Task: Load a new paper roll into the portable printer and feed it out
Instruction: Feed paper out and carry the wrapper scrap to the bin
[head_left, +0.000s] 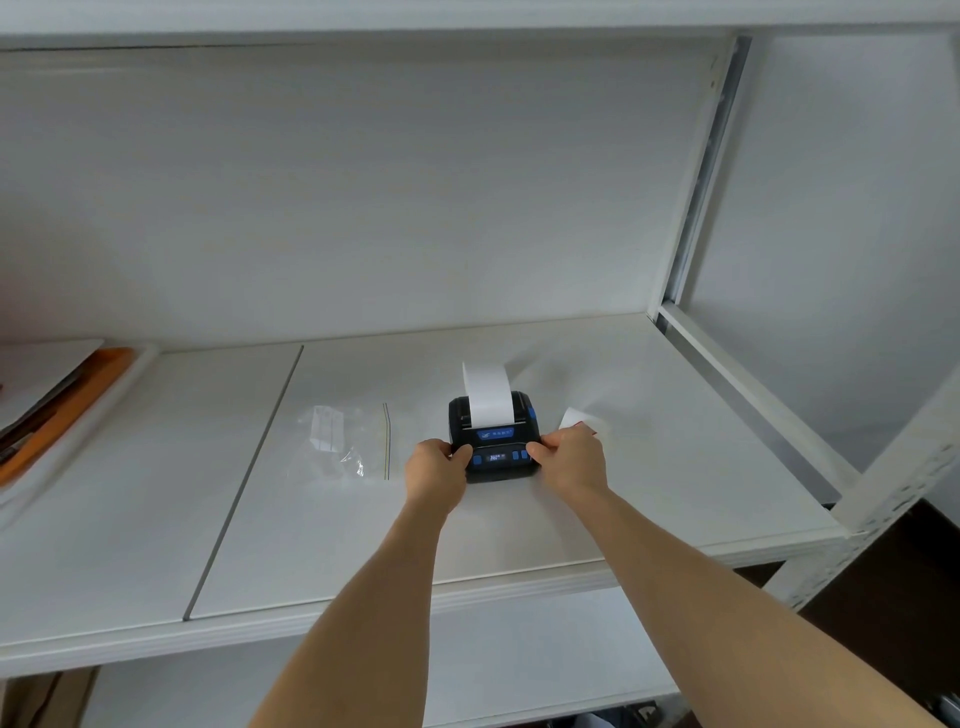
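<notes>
A small black and blue portable printer (493, 441) sits on the white shelf (519, 519), its lid closed and its little display lit. A strip of white paper (487, 392) comes out of its top slot and curls up and away. My left hand (436, 470) grips the printer's left side, thumb on the front panel. My right hand (571, 462) holds the right side, thumb at the blue buttons. A white scrap with a red edge (576, 418) lies just behind my right hand.
An empty clear zip bag (343, 441) lies left of the printer. A tray with orange and white items (57, 405) sits at the far left. A white upright and rail (727, 364) bound the shelf on the right. Another shelf hangs overhead.
</notes>
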